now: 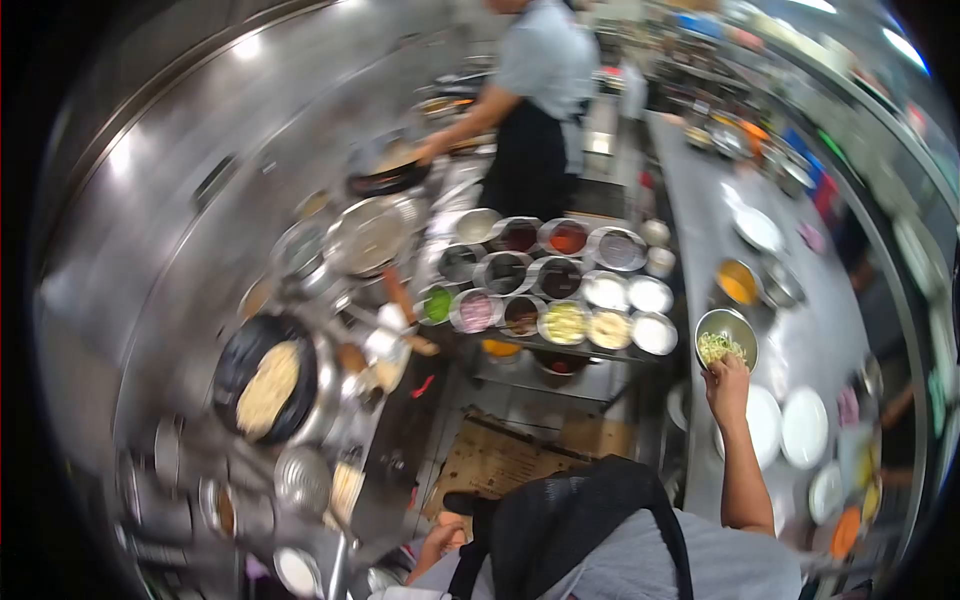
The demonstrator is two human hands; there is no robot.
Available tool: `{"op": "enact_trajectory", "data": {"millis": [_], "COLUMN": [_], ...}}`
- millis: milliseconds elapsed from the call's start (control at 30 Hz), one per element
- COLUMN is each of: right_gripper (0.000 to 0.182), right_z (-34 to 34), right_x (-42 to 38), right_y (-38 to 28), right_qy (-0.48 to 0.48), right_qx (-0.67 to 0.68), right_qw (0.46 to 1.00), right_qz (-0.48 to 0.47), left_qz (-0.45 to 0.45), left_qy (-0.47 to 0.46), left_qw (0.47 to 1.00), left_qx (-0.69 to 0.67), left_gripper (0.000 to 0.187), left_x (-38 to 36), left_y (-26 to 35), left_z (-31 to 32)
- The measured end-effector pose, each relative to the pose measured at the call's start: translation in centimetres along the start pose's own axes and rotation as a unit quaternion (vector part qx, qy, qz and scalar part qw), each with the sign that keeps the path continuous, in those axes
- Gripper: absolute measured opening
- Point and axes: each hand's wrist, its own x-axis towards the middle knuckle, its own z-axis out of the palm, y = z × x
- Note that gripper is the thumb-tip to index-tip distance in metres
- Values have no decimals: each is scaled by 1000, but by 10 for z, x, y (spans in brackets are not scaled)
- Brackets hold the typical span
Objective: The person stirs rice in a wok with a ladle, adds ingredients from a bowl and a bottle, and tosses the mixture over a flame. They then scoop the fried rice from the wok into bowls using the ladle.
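My right hand (728, 377) reaches over the near rim of a metal bowl (748, 328) on the right-hand counter. Its fingers are drawn together in the pale green and yellow shredded vegetable (718, 347) inside, and the fingertips are partly hidden. Low in the view, my left hand (438, 542) is beside my body and apron (560, 525). Blur and the angle hide how its fingers are set and whether they hold anything. White oval plates (804, 428) lie just below the bowl, and an orange-filled container (737, 283) stands above it.
At left, a black wok (232, 375) holds a pale noodle-like mass (268, 388). Several containers of sauces and chopped ingredients (563, 322) fill the middle rack. A co-worker (545, 90) stands beyond, one hand at a pan (385, 180). Flattened cardboard (500, 460) covers the floor.
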Motion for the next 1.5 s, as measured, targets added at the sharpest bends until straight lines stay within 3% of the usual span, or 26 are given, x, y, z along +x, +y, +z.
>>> {"op": "enact_trajectory", "data": {"millis": [100, 200, 267, 400, 467, 500, 533, 567, 633, 700, 733, 767, 833, 867, 1000, 1100, 1167, 1200, 1267, 1300, 1367, 1433, 1500], "right_gripper": [8, 8, 12, 16, 18, 19, 18, 13, 11, 10, 12, 12, 11, 9, 8, 9, 9, 8, 8, 9, 14, 17, 19], "right_z": [29, 66, 80, 68, 50, 30, 37, 40, 48, 75, 100, 128, 168, 198, 181, 154, 163, 176, 269, 276, 300, 307, 270], "right_x": [52, 76, 74, 73, 74, 80, 85, 88, 92, 85, 77, 68, 50, 49, 71, 93, 93, 91, 73, 65, 46, 50, 62], "right_y": [-125, -270, -376, -576, -658, -689, -717, -740, -783, -818, -835, -850, -879, -893, -927, -927, -917, -909, -894, -865, -801, -725, -635], "right_qy": [-51, -123, -147, -238, -253, -316, -301, -350, -460, -526, -554, -585, -621, -640, -622, -581, -552, -559, -529, -560, -553, -605, -643], "right_qx": [99, 196, 251, 423, 565, 572, 629, 667, 750, 776, 775, 771, 745, 737, 761, 802, 822, 810, 804, 691, 612, 700, 641], "right_qw": [984, 918, 856, 690, 612, 617, 572, 549, 412, 316, 292, 248, 237, 206, 171, 130, 137, 163, 268, 457, 563, 380, 419], "right_qz": [-136, -321, -427, -537, -492, -439, -431, -363, -238, -145, -81, -35, 63, 74, 72, 36, 46, 68, 52, 12, 60, 22, 13], "left_qz": [16, 30, 32, 31, 45, 41, 118, 196, 111, 111, 294, 293, 1, 35, 99, 83, 74, 69, 51, 41, 23, 12, 5], "left_qy": [24, 76, 115, 179, 197, 202, 46, -108, 62, 166, 224, 226, 113, 19, 89, 109, 112, 113, 108, 100, 78, 55, 36], "left_qw": [998, 990, 981, 964, 956, 952, 917, 834, 863, 838, 793, 790, 828, 834, 803, 823, 842, 854, 884, 904, 940, 967, 984], "left_qx": [-55, -118, -150, -193, -213, -228, -378, -504, -489, -508, -484, -489, -549, -550, -582, -552, -522, -503, -452, -413, -331, -248, -177], "left_gripper": [29, 25, 22, 18, 16, 16, 13, 10, 10, 13, 22, 22, 26, 29, 33, 33, 33, 33, 34, 34, 34, 34, 34], "left_x": [-11, -15, -16, -13, -14, -18, -25, -31, -49, -100, -126, -118, -75, -59, -84, -81, -74, -69, -58, -48, -21, 5, 27], "left_y": [-71, -131, -169, -211, -221, -228, -237, -245, -235, -197, -188, -192, -223, -248, -257, -241, -224, -214, -183, -164, -115, -68, -27], "left_z": [-37, -70, -88, -115, -121, -123, -124, -126, -132, -127, -114, -124, -155, -163, -154, -164, -180, -193, -219, -233, -257, -277, -287]}}
